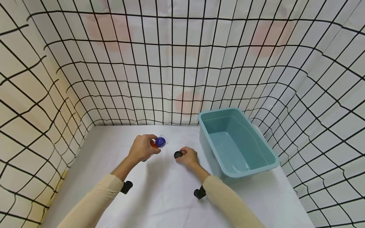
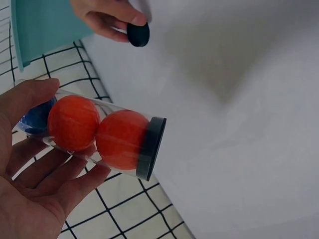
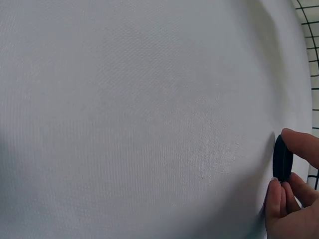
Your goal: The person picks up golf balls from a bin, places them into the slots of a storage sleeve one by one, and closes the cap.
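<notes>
My left hand [image 1: 142, 147] grips a clear plastic tube [image 2: 64, 92], thumb on one side and fingers on the other. Inside the tube are two orange balls [image 2: 74, 123] and a blue ball [image 1: 160, 142], which sits at the end turned up toward the head camera. A black cap [image 2: 151, 149] covers the opposite end. To the right, my right hand [image 1: 190, 157] pinches a round black lid [image 1: 178, 154] between thumb and fingers, low over the white table. In the right wrist view the lid [image 3: 283, 158] appears edge-on. The two hands are apart.
A light blue plastic bin [image 1: 212, 148] stands on the white-covered table [image 1: 168, 196], just right of my right hand. Black wire mesh [image 1: 171, 68] rises behind the table and along both sides. Small black devices [image 1: 126, 187] sit at both wrists.
</notes>
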Demonstrator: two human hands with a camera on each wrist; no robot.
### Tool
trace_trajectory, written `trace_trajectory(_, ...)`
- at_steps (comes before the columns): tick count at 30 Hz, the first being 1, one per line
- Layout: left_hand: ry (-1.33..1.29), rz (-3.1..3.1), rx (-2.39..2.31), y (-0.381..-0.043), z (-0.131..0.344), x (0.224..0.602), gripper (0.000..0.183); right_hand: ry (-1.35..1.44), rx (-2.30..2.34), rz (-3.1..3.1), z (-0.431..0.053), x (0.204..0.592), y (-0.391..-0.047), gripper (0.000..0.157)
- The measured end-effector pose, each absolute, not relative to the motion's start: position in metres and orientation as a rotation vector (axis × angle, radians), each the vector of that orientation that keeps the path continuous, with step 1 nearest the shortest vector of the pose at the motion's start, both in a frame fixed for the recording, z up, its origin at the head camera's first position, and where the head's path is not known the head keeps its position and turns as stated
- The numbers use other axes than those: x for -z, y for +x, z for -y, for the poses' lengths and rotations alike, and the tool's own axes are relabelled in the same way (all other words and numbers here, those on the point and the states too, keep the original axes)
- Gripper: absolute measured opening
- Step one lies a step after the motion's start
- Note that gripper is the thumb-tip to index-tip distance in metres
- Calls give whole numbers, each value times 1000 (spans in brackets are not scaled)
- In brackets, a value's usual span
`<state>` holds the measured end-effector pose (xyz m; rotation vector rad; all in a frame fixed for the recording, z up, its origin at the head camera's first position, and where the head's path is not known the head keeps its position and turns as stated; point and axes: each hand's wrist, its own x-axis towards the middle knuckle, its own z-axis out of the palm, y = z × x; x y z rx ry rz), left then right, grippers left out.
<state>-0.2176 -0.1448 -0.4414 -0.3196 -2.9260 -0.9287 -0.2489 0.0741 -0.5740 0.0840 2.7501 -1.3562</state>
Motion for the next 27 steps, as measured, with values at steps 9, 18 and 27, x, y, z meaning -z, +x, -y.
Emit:
trace_trajectory(9, -305, 2931, 942, -220, 141, 444, 40, 43, 1361, -2805, -74, 580, -245, 42)
trace_trajectory(18, -319, 2938, 954, -222, 130, 451, 42, 147, 1349, -2758, -75, 571, -248, 41)
trace_trajectory(27, -272, 2940, 976, -218, 120, 472, 45, 92, 1325, -2739, -80, 542, -249, 39)
